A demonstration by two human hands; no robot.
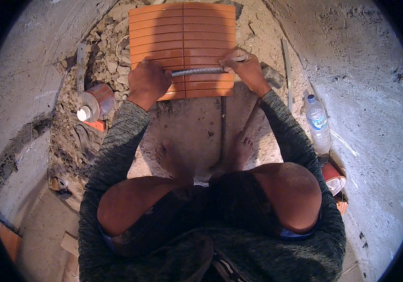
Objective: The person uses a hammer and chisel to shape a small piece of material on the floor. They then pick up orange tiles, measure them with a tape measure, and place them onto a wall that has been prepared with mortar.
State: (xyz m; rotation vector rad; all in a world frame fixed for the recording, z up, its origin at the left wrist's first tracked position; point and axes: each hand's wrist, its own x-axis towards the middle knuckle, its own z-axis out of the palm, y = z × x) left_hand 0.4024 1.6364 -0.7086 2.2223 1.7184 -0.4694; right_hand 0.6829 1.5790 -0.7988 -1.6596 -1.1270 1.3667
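An orange-red grooved tile (pixel 203 28) lies in front of my feet, with several dark lines across it and one down its middle. Over its near part runs a thin grey metallic strip (pixel 199 71), resembling a ruler. My left hand (pixel 149 82) is closed at the strip's left end, by the tile's left edge. At the other end my right hand (pixel 246 70) pinches the strip near the tile's right edge. A slim pale stick (pixel 240 58), perhaps a pencil, also sits between the right hand's fingers. Both hands partly hide the strip's ends.
Rubble (pixel 109 61) lies left of the tile, with a can holding a white-capped bottle (pixel 98 101) nearby. A clear water bottle (pixel 318 122) and a red container (pixel 334 178) are at right. A long metal bar (pixel 287 70) lies along the right wall. Curved concrete walls (pixel 366 84) close in both sides.
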